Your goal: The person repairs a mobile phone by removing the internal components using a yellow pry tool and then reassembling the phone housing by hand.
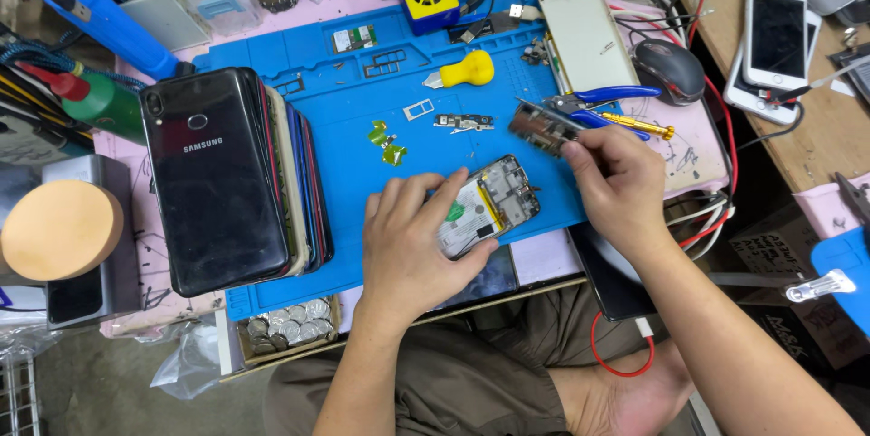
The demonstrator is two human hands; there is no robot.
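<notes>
Mat (362,101) of blue rubbery silicone covers the bench middle, its moulded trays keeping small parts from rolling; at its left lies a leaning stack of glossy phone back covers (227,178), black one on top. Near the mat's front edge the left hand (408,250) is clamped over an opened phone (489,205), pinning it flat with battery and board exposed. Just right, the right hand (621,182) pinches a small dark circuit board (542,128) lifted clear, with blue-handled pliers (607,96) beyond.
</notes>
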